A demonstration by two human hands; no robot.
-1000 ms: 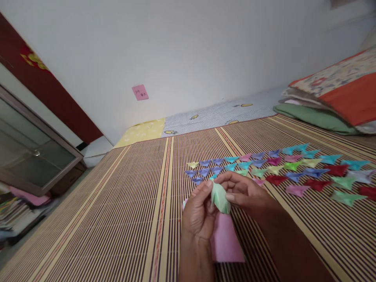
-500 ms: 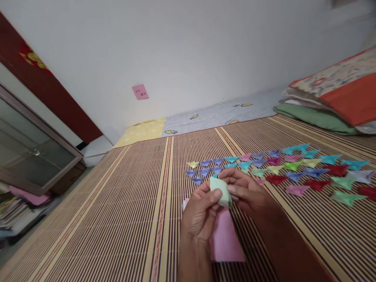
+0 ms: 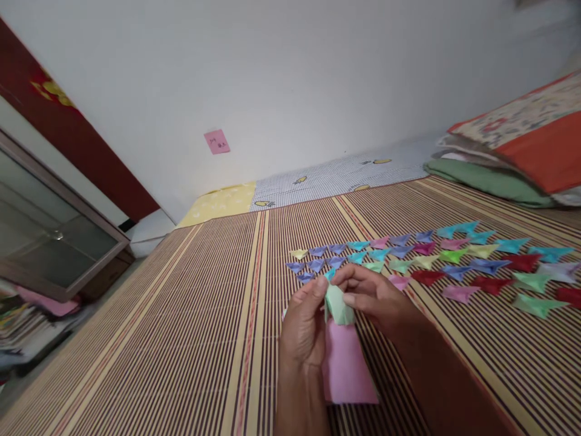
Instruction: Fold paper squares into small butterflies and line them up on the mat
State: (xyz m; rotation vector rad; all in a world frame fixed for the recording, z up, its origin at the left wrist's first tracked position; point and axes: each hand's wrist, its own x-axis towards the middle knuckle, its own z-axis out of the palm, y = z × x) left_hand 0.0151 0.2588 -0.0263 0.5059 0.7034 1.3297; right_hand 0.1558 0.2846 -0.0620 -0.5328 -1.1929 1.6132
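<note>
Head view, one: worn at head height, facing forward and down; hands (image 3: 329,318) close at lower centre, striped mat (image 3: 204,315) beneath, wall (image 3: 290,79) beyond

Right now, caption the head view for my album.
Two hands hold pale green paper beside rows of colorful folded papers.

Along the far edge of the striped mat (image 3: 200,303) lie a yellow cloth (image 3: 227,201), toward the far left corner, and a checked cloth (image 3: 313,180). Green fabric (image 3: 485,181) and orange, patterned bedding (image 3: 535,142) are piled at the far right corner. A pink note (image 3: 216,142) is on the white wall (image 3: 290,72). Beyond the left edge stands a glass-fronted cabinet (image 3: 54,236).
</note>
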